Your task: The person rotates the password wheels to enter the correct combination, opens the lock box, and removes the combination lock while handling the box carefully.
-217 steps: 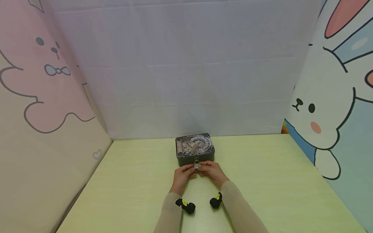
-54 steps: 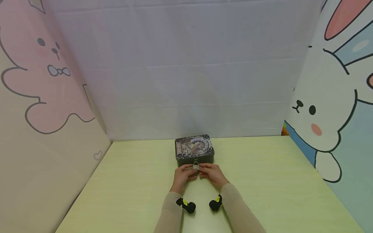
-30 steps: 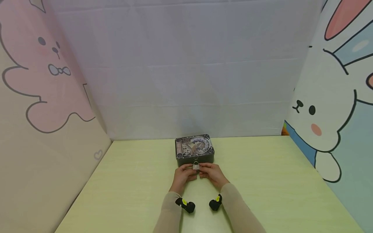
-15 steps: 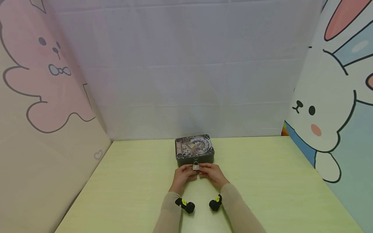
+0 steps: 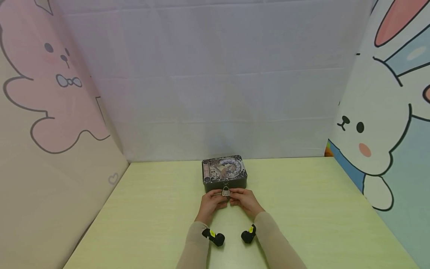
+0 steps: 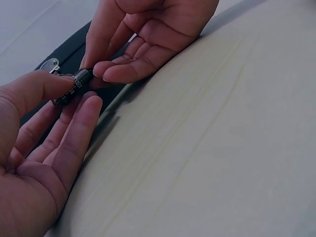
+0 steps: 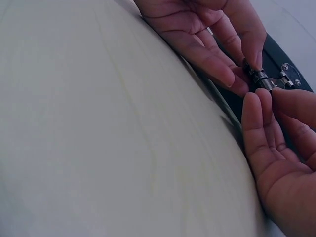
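Observation:
A dark rectangular tin box with an ornate printed lid lies closed on the table. From the clasp on its front hangs a small silver combination padlock, whose numbered dials show in the left wrist view. My left hand pinches one end of the padlock, thumb on the dials. Pinching the other end between thumb and finger is my right hand. In both wrist views the remaining fingers of each hand curve loosely beneath the padlock, close to the tabletop.
The pale yellow-green table reaches back to a white cloth backdrop. Cartoon-printed panels stand on the left and right. Black wrist cameras are strapped over both sleeves.
Compared with several seconds ago, the padlock sits slightly lower and further left in the head view, with both hands still on it. Over the last second, hands and box look the same.

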`<action>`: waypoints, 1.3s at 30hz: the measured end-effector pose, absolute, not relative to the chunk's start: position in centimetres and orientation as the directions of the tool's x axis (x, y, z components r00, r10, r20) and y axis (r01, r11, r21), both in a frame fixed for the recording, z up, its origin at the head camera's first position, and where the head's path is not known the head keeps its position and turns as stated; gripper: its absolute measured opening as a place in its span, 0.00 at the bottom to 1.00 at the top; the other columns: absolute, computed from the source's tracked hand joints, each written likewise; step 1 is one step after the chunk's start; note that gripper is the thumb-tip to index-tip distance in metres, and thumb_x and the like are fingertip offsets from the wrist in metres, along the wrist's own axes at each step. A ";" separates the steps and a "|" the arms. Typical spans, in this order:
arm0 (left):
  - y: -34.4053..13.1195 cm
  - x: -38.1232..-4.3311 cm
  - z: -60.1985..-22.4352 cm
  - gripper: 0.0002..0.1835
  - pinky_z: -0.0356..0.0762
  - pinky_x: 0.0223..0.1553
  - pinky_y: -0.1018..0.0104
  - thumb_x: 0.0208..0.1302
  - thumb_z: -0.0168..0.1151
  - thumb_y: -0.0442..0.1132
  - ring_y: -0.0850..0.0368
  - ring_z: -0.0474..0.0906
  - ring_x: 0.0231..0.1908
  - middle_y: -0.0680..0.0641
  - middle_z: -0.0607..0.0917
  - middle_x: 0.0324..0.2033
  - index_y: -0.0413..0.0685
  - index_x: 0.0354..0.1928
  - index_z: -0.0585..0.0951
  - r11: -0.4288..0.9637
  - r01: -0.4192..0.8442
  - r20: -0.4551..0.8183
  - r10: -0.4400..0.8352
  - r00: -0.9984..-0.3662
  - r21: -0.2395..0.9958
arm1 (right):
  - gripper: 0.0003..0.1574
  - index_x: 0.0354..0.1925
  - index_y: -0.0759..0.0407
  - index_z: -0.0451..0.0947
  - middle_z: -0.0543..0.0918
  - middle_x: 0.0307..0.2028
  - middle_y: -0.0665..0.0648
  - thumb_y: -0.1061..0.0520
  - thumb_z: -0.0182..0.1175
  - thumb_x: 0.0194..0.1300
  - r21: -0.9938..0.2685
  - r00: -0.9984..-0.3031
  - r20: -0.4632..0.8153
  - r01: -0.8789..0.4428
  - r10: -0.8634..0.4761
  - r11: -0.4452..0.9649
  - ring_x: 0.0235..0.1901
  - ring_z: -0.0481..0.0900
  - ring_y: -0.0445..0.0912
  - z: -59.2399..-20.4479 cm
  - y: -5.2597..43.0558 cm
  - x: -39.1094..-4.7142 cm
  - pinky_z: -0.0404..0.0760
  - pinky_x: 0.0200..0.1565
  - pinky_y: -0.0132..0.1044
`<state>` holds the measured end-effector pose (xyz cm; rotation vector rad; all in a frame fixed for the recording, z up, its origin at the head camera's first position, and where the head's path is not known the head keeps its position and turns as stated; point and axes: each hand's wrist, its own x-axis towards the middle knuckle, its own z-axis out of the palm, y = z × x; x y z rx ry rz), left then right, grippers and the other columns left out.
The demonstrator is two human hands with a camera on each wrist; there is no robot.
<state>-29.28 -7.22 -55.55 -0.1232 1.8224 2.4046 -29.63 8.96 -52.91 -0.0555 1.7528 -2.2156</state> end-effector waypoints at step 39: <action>-7.0 -28.6 -54.0 0.17 0.82 0.36 0.53 0.57 0.60 0.28 0.44 0.82 0.34 0.42 0.84 0.32 0.28 0.49 0.73 -0.250 -0.164 -0.159 0.043 -0.986 0.954 | 0.23 0.54 0.79 0.67 0.81 0.30 0.55 0.68 0.54 0.63 -0.952 -0.953 -0.162 0.219 -0.256 -0.213 0.28 0.79 0.43 -54.1 8.9 -30.2 0.82 0.36 0.37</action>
